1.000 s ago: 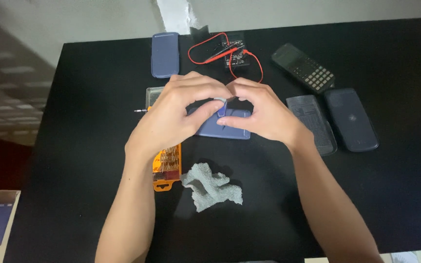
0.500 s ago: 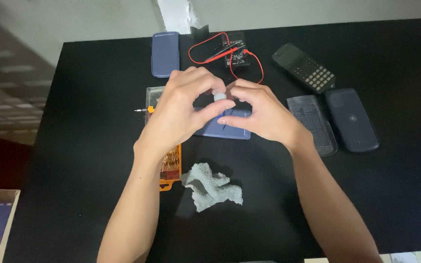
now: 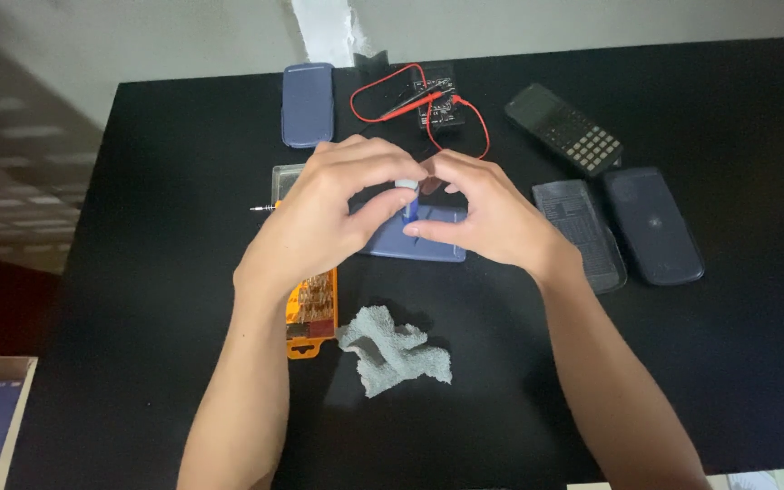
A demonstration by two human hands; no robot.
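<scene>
A flat blue device (image 3: 433,247) lies on the black table (image 3: 174,163) under both hands. A small screwdriver (image 3: 408,201) with a blue handle and a white cap stands upright on it. My left hand (image 3: 324,222) pinches the cap between thumb and forefinger. My right hand (image 3: 496,218) curls in from the right, its thumb and fingers closed around the lower handle and its heel resting on the device. The fingertips of both hands touch above the tool. The tool's tip is hidden.
An orange bit holder (image 3: 312,313), a clear lid (image 3: 283,180) and a loose bit (image 3: 263,208) lie by my left wrist. A grey cloth (image 3: 392,352) is in front. Behind are a blue cover (image 3: 308,104), a multimeter with red leads (image 3: 433,102) and a black calculator (image 3: 564,129). A grey panel (image 3: 581,222) and a dark case (image 3: 653,225) lie to the right.
Both hands were cupped low over the blue device. The fingers have since lifted and parted slightly, so the upright screwdriver shows between them. The device has not moved.
</scene>
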